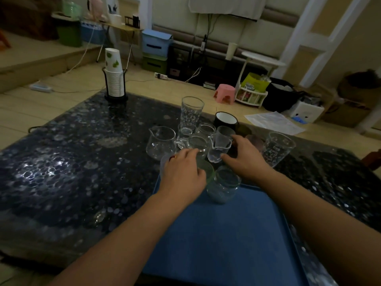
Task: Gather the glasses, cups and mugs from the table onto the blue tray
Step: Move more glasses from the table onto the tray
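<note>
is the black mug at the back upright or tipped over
Upright: the black mug stands on the table, its white inside and round rim facing up.

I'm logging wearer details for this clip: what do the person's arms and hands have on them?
Both forearms are bare, with no sleeves, gloves or watch in view. The left hand wears a ring with a reddish and gold look on one finger. The right hand shows no jewellery.

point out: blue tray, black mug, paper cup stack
blue tray (226, 234), head view, bare floor of the tray.
black mug (226, 118), head view, white inside wall.
paper cup stack (114, 79), head view, stacked rims.
</note>
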